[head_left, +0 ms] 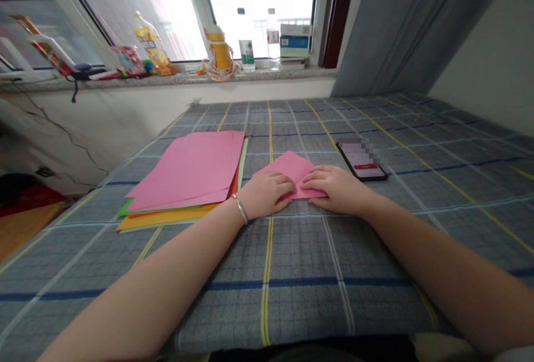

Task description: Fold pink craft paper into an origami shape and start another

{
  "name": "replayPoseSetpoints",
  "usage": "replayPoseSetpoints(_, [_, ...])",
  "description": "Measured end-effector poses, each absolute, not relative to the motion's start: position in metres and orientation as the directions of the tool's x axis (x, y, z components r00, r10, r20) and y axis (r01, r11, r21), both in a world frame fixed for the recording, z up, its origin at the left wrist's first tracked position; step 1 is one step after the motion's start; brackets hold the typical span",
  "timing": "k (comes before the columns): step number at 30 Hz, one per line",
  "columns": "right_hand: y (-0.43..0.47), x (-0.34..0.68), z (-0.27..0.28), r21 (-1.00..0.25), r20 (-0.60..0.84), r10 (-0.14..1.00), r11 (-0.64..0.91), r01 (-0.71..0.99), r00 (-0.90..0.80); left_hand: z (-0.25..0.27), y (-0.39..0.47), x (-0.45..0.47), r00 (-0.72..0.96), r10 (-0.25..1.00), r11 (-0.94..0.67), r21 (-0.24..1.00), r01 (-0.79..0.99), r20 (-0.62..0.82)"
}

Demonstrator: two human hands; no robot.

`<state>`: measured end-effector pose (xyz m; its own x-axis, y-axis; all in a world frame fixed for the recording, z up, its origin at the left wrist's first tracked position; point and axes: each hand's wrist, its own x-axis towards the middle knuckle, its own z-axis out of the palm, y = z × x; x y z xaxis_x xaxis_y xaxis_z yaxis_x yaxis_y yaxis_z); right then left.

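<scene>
A folded piece of pink paper [291, 165] lies on the plaid cloth, its peak pointing away from me. My left hand [267, 192], with a silver bangle at the wrist, is closed on its left side, fingers curled over the top and thumb at the near edge. On the right side my right hand [332, 188] grips it the same way, fingertips on the paper and thumb low at the edge. Both hands cover the paper's lower corners. To the left lies a stack of coloured paper sheets [192, 167], pink on top with green, orange and yellow edges showing beneath.
A phone [362, 160] with a lit screen lies right of my hands. Along the windowsill [275, 74] stand a yellow drink bottle [152, 45], a yellow flask [219, 53], clear bottles and a stack of boxes [294, 44]. A grey curtain [400, 23] hangs at the right.
</scene>
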<state>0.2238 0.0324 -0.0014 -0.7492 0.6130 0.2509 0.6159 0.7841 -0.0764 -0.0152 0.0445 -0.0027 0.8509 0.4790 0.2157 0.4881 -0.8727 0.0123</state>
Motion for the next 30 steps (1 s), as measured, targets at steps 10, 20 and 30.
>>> replayPoseSetpoints(10, [0.016,0.197,0.001,-0.1,0.284,0.794,0.582,0.807,-0.538,-0.005,0.034,0.001,0.775,0.555,-0.795,-0.08,0.601,0.302])
replayPoseSetpoints(20, [0.018,0.194,-0.001,-0.196,0.348,0.818,0.541,0.818,-0.458,-0.006,0.038,0.002,0.772,0.507,-0.797,-0.132,0.589,0.383])
replayPoseSetpoints(30, [0.02,0.207,0.006,-0.198,0.395,0.841,0.47,0.86,-0.369,-0.007,0.045,-0.005,0.708,0.532,-0.781,-0.055,0.622,0.465])
